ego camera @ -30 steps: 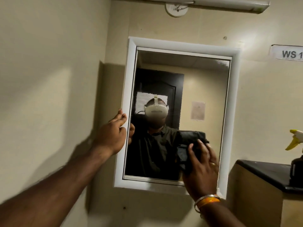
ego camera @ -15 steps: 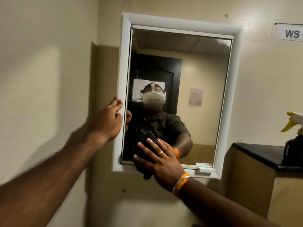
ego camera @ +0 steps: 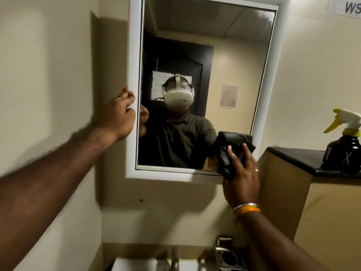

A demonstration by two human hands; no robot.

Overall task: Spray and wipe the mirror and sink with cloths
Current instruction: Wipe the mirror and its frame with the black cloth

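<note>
A white-framed mirror hangs on the beige wall. My left hand grips the mirror's left frame edge, fingers curled round it. My right hand presses a bunched black cloth against the glass at the lower right corner, fingers spread over the cloth. A black spray bottle with a white and yellow trigger head stands on a dark-topped ledge at the right. The white sink and its tap show at the bottom edge.
A dark-topped beige cabinet juts out just right of the mirror. A metal holder is fixed to the wall beside the tap. A paper sign hangs at the top right.
My right hand has swept the cloth from the mirror's lower left across to its lower right corner. The view has tilted down, bringing the sink into sight. My left hand stays on the frame.
</note>
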